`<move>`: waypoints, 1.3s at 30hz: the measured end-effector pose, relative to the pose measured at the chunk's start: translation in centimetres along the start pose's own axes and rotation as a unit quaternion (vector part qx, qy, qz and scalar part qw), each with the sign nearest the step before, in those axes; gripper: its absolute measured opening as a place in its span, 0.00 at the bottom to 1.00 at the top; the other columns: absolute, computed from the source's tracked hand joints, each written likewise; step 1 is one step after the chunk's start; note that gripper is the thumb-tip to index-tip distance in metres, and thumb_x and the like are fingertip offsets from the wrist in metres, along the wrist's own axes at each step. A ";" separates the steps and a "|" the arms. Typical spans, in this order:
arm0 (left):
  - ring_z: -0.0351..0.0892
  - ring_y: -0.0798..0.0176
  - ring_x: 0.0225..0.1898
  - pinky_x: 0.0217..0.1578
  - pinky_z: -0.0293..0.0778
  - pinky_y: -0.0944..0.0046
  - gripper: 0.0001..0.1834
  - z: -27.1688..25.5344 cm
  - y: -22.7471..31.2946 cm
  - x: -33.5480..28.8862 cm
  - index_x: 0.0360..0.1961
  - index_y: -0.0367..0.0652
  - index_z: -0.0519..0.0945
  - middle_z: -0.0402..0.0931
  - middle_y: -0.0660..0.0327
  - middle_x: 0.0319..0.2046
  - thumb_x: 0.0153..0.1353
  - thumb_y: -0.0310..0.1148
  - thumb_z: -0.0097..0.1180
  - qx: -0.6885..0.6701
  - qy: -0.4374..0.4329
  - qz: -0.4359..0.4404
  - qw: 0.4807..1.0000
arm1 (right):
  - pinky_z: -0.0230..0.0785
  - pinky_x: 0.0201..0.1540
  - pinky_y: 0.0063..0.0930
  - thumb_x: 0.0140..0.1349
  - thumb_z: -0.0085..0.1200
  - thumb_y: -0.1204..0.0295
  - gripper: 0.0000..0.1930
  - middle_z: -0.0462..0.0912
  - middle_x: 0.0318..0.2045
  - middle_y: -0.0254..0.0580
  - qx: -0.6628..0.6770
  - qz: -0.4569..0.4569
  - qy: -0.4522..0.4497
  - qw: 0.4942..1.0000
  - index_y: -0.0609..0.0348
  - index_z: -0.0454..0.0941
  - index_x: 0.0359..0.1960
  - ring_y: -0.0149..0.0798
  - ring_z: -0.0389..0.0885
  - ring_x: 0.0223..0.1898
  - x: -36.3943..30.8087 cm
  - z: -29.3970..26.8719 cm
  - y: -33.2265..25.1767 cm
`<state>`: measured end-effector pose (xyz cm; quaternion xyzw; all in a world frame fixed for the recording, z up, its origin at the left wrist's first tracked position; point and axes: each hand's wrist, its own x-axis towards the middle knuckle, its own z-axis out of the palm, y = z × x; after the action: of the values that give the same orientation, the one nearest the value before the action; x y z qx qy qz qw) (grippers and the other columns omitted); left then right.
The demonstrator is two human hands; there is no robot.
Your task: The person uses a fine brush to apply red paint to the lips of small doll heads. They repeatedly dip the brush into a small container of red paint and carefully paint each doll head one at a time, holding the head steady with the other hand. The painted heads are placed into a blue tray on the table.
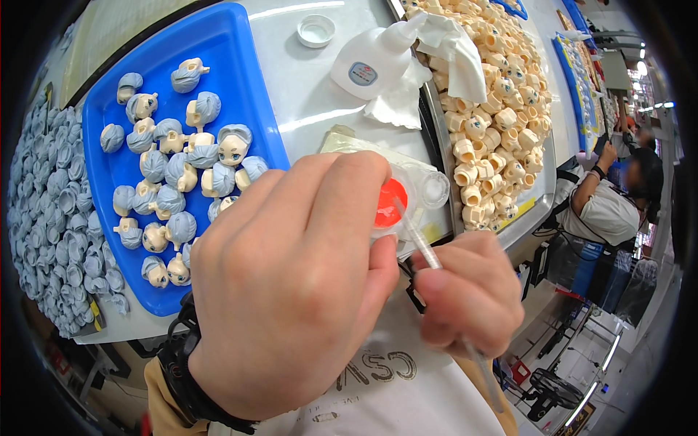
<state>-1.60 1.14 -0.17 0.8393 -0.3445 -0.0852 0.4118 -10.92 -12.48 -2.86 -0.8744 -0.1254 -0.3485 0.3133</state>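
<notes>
red stuff (387,211) fills a small clear dish (413,190) just beside my left hand (298,276), which is curled; i cannot tell whether it grips anything. my right hand (469,294) pinches a thin stick (425,245), its tip at the red. doll heads (153,166) lie in the blue tray (236,54) to my left.

The blue tray (225,69) is smooth, glossy plastic, and the doll heads (233,149) lying in it are moulded plastic with a matt, grooved finish on the hair. Matt too are the grey-blue hair pieces (54,196); the cream head parts (502,102) have a smooth, satin surface. The squeeze bottle (371,65) is milky, smooth plastic, the wipe (462,62) soft and creased, the bench (298,91) shiny. Motion blurs the thin tool (430,256), whose shaft seems to be translucent, ribbed plastic.
</notes>
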 end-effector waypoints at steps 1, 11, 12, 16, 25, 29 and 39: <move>0.76 0.54 0.29 0.33 0.72 0.62 0.21 0.1 -0.1 0.0 0.37 0.37 0.75 0.78 0.56 0.32 0.37 0.18 0.62 0.001 0.004 0.001 1.000 | 0.56 0.17 0.22 0.43 0.59 0.76 0.13 0.76 0.22 0.43 0.008 0.017 -0.005 1.000 0.65 0.79 0.34 0.33 0.70 0.17 0.2 -0.7 -0.2; 0.76 0.54 0.30 0.33 0.72 0.62 0.21 0.1 -0.1 0.0 0.38 0.38 0.75 0.78 0.56 0.32 0.38 0.18 0.62 0.001 -0.002 0.002 1.000 | 0.56 0.17 0.23 0.32 0.57 0.82 0.22 0.77 0.22 0.41 0.080 0.107 -0.034 0.990 0.69 0.79 0.37 0.33 0.70 0.17 0.5 -0.9 -0.7; 0.76 0.54 0.30 0.33 0.72 0.62 0.21 0.0 -0.1 0.0 0.38 0.38 0.75 0.78 0.55 0.32 0.38 0.18 0.62 0.001 -0.005 0.002 1.000 | 0.56 0.17 0.24 0.32 0.57 0.82 0.22 0.77 0.23 0.42 0.080 0.096 -0.040 0.991 0.69 0.79 0.37 0.33 0.70 0.17 0.6 -0.9 -0.6; 0.76 0.54 0.30 0.33 0.72 0.62 0.21 -0.3 0.2 0.1 0.38 0.38 0.75 0.78 0.55 0.32 0.37 0.17 0.61 -0.003 -0.015 -0.006 1.000 | 0.59 0.18 0.24 0.36 0.58 0.82 0.20 0.77 0.26 0.45 0.063 0.042 -0.041 0.996 0.69 0.80 0.37 0.34 0.71 0.18 0.3 -0.5 -0.2; 0.75 0.55 0.29 0.31 0.72 0.62 0.21 0.1 0.0 0.2 0.38 0.37 0.75 0.78 0.56 0.32 0.38 0.18 0.63 -0.002 0.004 0.002 1.000 | 0.64 0.20 0.25 0.36 0.57 0.84 0.19 0.78 0.27 0.47 0.040 0.047 0.017 0.998 0.68 0.79 0.37 0.37 0.75 0.20 -1.0 0.2 -0.2; 0.76 0.55 0.29 0.31 0.72 0.63 0.20 0.0 -0.1 0.1 0.38 0.37 0.75 0.78 0.56 0.32 0.39 0.19 0.63 0.001 0.003 -0.004 1.000 | 0.64 0.20 0.25 0.32 0.56 0.86 0.21 0.78 0.24 0.45 0.088 0.112 -0.014 0.990 0.69 0.78 0.36 0.37 0.74 0.19 0.1 -1.2 -1.0; 0.75 0.55 0.29 0.32 0.72 0.62 0.19 -0.2 0.0 0.2 0.37 0.37 0.75 0.78 0.55 0.32 0.40 0.19 0.63 0.000 -0.011 0.000 1.000 | 0.66 0.22 0.26 0.34 0.53 0.89 0.21 0.78 0.24 0.47 0.068 0.132 -0.041 0.988 0.68 0.77 0.37 0.39 0.76 0.21 0.3 -1.1 -1.2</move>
<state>-1.36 1.12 -0.05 0.8383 -0.3488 -0.0940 0.4082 -11.79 -12.21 -1.48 -0.8737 -0.0452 -0.2587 0.4096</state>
